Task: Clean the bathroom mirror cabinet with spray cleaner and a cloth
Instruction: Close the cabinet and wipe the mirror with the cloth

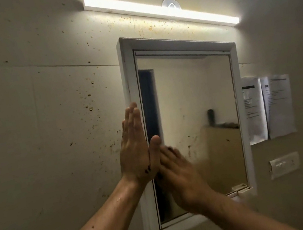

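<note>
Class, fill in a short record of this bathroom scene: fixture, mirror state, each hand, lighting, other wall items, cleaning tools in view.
fixture: white-framed mirror cabinet
mirror glass: spotted, smeared low down
left hand: fingers straight, at cabinet's left frame edge
right hand: blurred, open, before the lower glass
lighting: tube light, lit, above cabinet
wall: brown-spotted; papers and switch plate at right
cleaning tools: none in view

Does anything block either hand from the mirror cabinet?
Nothing visible does. The left hand is at the left frame edge of the mirror cabinet; the blurred right hand is in front of it, lower left.
</note>
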